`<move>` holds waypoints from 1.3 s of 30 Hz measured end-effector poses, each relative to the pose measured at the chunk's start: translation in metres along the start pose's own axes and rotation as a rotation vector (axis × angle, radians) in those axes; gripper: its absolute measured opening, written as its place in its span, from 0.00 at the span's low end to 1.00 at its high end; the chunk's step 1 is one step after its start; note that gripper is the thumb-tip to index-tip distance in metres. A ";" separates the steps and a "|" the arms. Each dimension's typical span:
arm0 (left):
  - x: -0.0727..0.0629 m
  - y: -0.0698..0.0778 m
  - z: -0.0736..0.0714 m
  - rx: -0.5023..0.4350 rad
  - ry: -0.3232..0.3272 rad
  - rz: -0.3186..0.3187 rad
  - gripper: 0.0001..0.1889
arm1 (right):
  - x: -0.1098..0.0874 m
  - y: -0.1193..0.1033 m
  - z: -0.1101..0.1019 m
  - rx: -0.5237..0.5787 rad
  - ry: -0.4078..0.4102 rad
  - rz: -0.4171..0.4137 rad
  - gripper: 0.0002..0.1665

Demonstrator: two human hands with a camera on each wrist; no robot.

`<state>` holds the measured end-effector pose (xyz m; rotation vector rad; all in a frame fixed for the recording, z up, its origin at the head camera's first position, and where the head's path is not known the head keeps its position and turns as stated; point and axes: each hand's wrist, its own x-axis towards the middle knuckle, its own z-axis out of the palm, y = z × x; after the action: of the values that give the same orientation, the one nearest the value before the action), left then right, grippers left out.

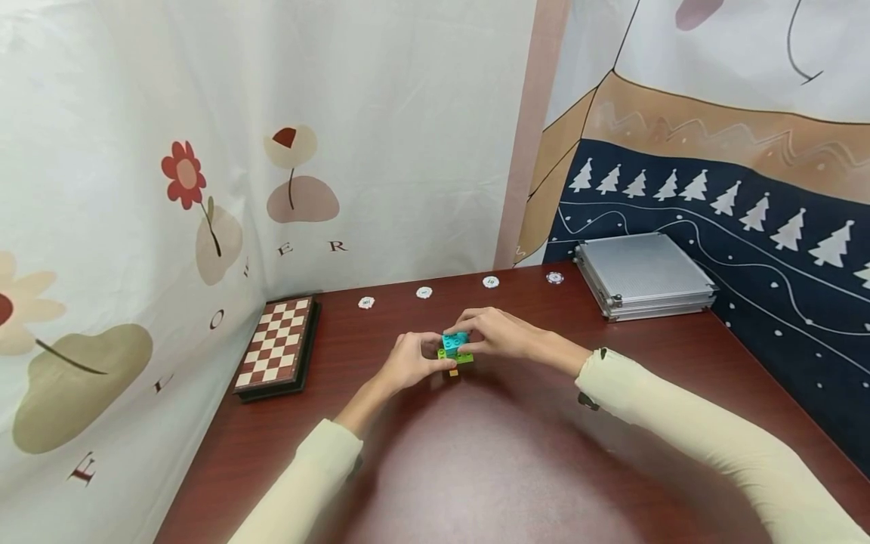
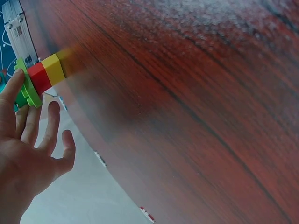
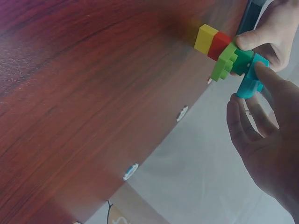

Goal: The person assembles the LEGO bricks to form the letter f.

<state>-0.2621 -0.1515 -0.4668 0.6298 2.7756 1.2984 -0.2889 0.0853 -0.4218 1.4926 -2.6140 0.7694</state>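
A small tower of toy building bricks stands on the table between both hands. From the bottom it runs yellow brick (image 3: 205, 39), red brick (image 3: 219, 45), light green brick (image 3: 223, 63), dark green brick (image 3: 243, 61), then a turquoise brick (image 3: 247, 87) on top. My left hand (image 1: 410, 361) pinches the light green brick, thumb on the near side; its other fingers are partly hidden in the head view. From the right, my right hand (image 1: 501, 333) grips the turquoise brick between thumb and fingers. That brick sticks out sideways past the dark green one.
A chessboard box (image 1: 277, 344) lies at the table's left edge. Several poker chips, including one white chip (image 1: 424, 292), line the back edge. A silver case (image 1: 646, 273) sits at the back right. Printed curtains (image 1: 394, 151) hang behind the table (image 1: 516, 468).
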 end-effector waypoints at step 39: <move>0.000 -0.001 -0.002 0.010 -0.007 0.005 0.20 | 0.004 -0.006 -0.002 0.025 -0.050 0.093 0.23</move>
<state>-0.2631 -0.1531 -0.4661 0.6403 2.7788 1.2808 -0.2866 0.0802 -0.4165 1.4233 -2.7372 0.7855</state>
